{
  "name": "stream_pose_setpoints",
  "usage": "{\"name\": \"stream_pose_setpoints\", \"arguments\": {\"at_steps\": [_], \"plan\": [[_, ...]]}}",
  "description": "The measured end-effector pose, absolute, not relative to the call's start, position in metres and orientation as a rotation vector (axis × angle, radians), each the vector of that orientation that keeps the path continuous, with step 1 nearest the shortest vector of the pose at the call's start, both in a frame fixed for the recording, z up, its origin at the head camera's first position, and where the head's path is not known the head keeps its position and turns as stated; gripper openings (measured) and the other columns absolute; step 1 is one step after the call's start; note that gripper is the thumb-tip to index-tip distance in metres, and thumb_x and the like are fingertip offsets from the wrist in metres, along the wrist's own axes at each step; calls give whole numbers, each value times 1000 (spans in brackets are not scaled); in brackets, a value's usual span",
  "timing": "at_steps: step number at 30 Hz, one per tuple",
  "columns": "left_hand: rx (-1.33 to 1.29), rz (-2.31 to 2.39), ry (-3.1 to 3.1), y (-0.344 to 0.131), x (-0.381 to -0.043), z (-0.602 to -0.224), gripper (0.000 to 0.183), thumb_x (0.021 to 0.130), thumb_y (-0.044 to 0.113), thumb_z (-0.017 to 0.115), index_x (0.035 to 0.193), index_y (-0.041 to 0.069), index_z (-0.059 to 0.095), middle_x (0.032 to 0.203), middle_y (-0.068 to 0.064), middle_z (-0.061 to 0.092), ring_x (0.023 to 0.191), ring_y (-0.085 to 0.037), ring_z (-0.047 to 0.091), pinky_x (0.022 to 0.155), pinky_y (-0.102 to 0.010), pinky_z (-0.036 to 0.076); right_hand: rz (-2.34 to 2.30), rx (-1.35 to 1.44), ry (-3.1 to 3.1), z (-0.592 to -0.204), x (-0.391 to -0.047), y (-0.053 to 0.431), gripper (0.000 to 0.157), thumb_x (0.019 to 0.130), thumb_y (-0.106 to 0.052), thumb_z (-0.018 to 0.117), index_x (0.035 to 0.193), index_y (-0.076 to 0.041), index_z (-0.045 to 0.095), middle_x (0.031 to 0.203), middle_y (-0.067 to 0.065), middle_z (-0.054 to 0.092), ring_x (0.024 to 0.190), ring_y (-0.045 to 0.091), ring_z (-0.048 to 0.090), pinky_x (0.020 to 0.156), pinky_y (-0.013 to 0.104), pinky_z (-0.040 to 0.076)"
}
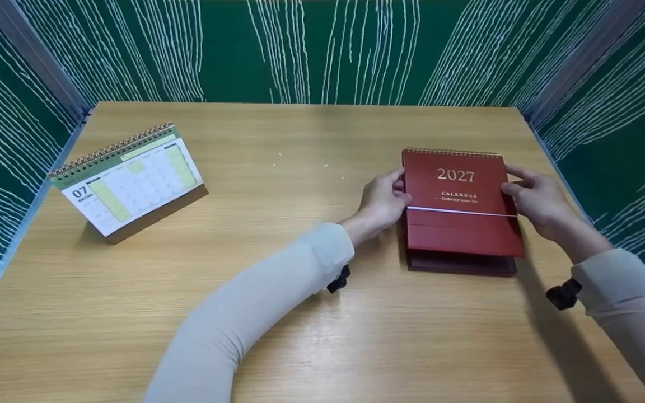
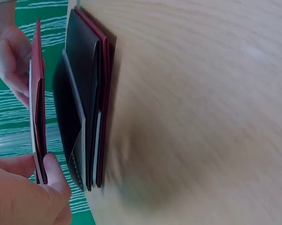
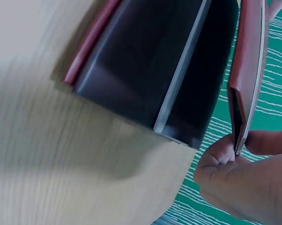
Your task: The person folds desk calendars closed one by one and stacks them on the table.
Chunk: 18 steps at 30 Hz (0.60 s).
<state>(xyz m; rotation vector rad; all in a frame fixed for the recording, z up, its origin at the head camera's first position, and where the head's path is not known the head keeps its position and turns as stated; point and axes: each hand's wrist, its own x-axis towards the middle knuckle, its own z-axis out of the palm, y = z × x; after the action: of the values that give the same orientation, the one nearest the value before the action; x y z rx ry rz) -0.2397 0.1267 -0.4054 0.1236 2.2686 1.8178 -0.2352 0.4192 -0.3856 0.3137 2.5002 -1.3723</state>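
Note:
A dark red spiral-bound desk calendar [image 1: 462, 234] marked 2027 is on the right part of the table, its binding at the far edge. Its front panel is raised at the near side, apart from the dark lower part [image 2: 80, 42] on the tabletop. My left hand [image 1: 379, 202] pinches the panel's left edge between thumb and fingers. Across from it, my right hand [image 1: 543, 202] pinches the right edge, as the right wrist view also shows. A thin pale line [image 1: 462, 211] runs across the cover below the gold lettering.
On the left of the wooden table [image 1: 277, 313] stands another desk calendar [image 1: 143, 190], green and white, showing 07. Several small white specks lie near the table's middle. Green panels [image 1: 322, 50] with white wavy lines enclose the back and sides.

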Motion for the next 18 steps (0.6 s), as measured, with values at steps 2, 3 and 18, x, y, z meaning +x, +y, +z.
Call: {"name": "stream_pose_setpoints", "arguments": {"at_steps": [2,3,18], "plan": [[127,1786,2300,130,-239,-407,65,98,-7,68,158,8,50,132,-12,69,88,-6,63,78,-14,54,-1361,324,2502,-387,-235,421,65,116,-28,38,172,-17,7,165,27,29,137,31,45,122,51,39],[127,1766,2316,131,-238,-407,65,98,-6,68,158,9,50,132,-11,70,87,-6,63,76,-13,54,-1362,330,2501,-387,-234,422,65,116,-27,38,172,-16,7,165,28,29,137,32,44,122,52,38],[205,1542,2438,134,-230,-423,62,100,-4,68,158,2,47,144,-16,63,73,-3,56,71,-16,52,-1249,335,2532,-411,-228,423,62,116,-24,36,171,-11,12,158,33,36,134,36,47,90,17,54]]}}
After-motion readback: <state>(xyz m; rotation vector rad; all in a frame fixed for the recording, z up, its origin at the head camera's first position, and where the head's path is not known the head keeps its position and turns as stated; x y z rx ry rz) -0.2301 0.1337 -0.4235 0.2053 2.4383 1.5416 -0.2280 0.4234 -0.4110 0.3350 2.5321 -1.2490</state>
